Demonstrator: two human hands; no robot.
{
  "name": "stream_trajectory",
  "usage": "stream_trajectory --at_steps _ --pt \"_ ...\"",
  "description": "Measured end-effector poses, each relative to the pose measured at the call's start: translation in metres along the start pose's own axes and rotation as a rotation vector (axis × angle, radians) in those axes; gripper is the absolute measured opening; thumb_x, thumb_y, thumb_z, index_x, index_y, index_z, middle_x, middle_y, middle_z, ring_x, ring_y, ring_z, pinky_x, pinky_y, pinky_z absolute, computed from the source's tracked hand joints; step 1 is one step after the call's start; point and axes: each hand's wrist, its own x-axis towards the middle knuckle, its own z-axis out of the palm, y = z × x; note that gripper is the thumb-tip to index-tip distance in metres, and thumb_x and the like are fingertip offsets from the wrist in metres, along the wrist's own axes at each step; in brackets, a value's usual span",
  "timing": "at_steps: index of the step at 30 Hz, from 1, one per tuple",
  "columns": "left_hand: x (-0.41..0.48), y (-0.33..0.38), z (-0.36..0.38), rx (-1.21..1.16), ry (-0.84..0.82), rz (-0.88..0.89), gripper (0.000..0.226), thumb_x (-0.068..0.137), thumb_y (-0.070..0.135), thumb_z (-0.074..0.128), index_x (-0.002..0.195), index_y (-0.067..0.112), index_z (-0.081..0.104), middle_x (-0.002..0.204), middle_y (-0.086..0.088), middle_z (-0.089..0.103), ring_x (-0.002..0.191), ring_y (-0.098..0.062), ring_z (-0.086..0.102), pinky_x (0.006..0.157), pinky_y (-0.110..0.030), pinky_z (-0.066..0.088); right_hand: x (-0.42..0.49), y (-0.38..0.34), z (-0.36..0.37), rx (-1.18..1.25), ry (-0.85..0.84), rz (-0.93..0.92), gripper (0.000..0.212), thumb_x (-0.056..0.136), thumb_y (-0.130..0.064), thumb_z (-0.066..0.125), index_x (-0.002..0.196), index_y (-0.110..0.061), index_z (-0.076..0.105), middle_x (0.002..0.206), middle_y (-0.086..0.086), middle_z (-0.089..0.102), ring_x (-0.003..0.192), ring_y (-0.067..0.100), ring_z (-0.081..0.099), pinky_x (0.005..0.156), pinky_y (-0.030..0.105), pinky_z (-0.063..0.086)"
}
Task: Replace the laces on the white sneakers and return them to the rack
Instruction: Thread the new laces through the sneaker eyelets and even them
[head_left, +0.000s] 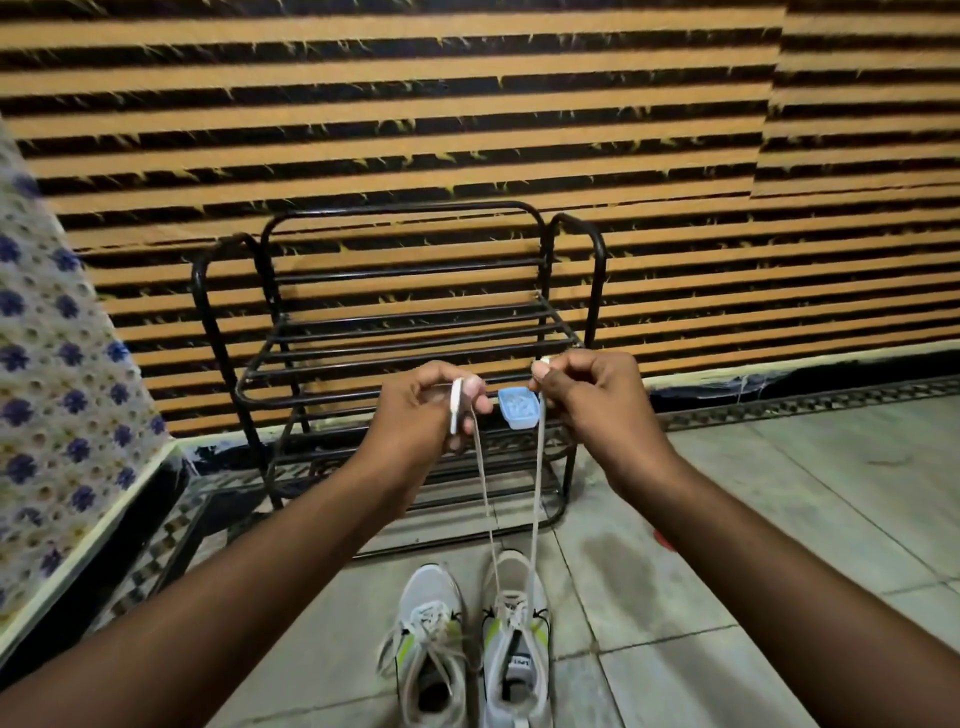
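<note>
- We are holding both hands raised in front of the black metal rack (400, 208), which is standing against the striped wall (467, 130).
- Left hand (426, 415): its curled fingers are pinching one end of the white lace (485, 499).
- Right hand (597, 400): thumb and forefinger are pinching the other end.
- Both strands are running down from our hands to the eyelets of the right sneaker (514, 654).
- The right sneaker is standing on the tiled floor (727, 519), toe toward the rack, just beside the left sneaker (431, 649), whose laces are lying loose.
- A small blue tub (517, 408) is showing between our hands; we cannot tell whether it is sitting on the rack.
</note>
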Motion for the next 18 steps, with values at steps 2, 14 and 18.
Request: stream_trajectory --at_steps 2,14,18 --pt "0.002 0.007 -0.001 0.015 -0.013 0.048 0.019 0.103 0.017 0.059 0.103 0.005 0.074 0.085 -0.006 0.074 0.066 -0.012 0.055 0.055 -0.025 0.040 0.003 -0.003 0.001 -0.022 0.018 -0.049 0.025 0.099 -0.029 0.061 0.077 -0.025 0.074 0.080 -0.007 0.072 0.087 0.016 0.069 0.084 0.051 0.057" --pt "0.007 0.032 0.004 0.032 0.008 0.141 0.014 0.091 0.013 0.073 0.102 0.005 0.077 0.085 -0.009 0.076 0.063 -0.013 0.059 0.052 -0.022 0.047 0.007 -0.011 0.011 0.006 0.058 -0.186 0.009 0.096 -0.021 0.067 0.096 -0.026 0.075 0.091 -0.010 0.073 0.095 0.008 0.068 0.088 0.048 0.057" --pt "0.006 0.032 0.006 0.033 0.025 0.148 0.010 0.095 0.014 0.070 0.100 0.008 0.076 0.089 -0.010 0.078 0.068 -0.014 0.064 0.056 -0.025 0.049 0.009 -0.010 0.014 0.052 0.115 -0.178 0.009 0.092 -0.018 0.072 0.100 -0.021 0.076 0.095 -0.007 0.074 0.097 0.010 0.069 0.088 0.045 0.059"
